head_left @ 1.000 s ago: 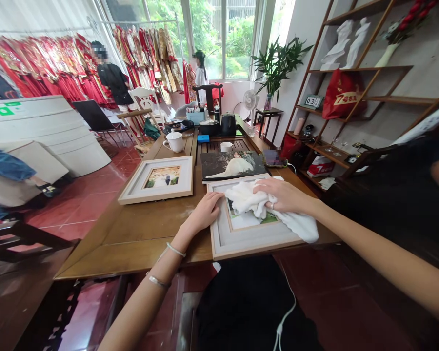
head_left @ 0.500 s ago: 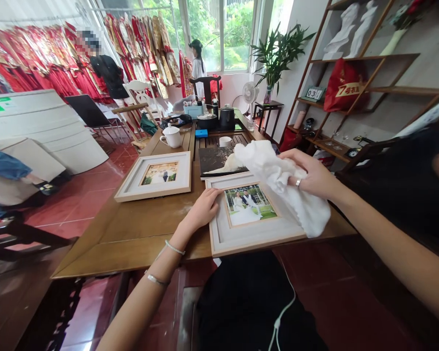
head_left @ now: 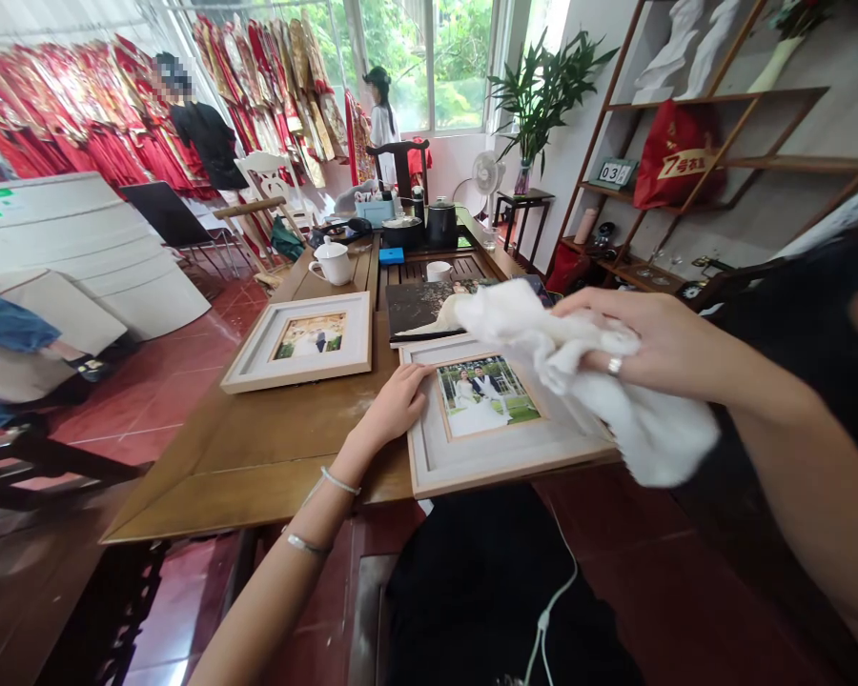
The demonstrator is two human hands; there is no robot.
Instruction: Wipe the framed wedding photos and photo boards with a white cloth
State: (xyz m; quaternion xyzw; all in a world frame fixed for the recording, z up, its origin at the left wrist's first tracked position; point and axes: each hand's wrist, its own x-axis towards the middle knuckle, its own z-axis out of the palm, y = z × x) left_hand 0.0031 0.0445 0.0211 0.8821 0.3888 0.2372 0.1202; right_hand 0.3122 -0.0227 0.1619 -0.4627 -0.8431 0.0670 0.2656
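A light wooden picture frame (head_left: 429, 472) with a photo of a couple lies flat at the table's front edge. My left hand (head_left: 398, 400) holds its left side, fingertips over the rim and thumb lower down. In my right hand (head_left: 636, 343) a white cloth (head_left: 515, 319) is bunched up; it covers the frame's upper right part, and its loose end hangs past the right edge. Whether the cloth touches the frame there is hard to tell. Behind the frame lies a dark photo album (head_left: 418, 310), partly hidden by the cloth. A second picture frame (head_left: 354, 353) lies to the left.
On the wooden table (head_left: 257, 457) stand a lidded white mug (head_left: 330, 264), a small white cup (head_left: 439, 272), a blue box (head_left: 392, 255) and a dark kettle (head_left: 441, 225). Shelves (head_left: 715, 95) rise at the right. Two people stand near the clothes racks at the back.
My right hand has moved right and closer to me with the cloth, whose loose end now swings out beyond the frame. My left hand stays on the frame.
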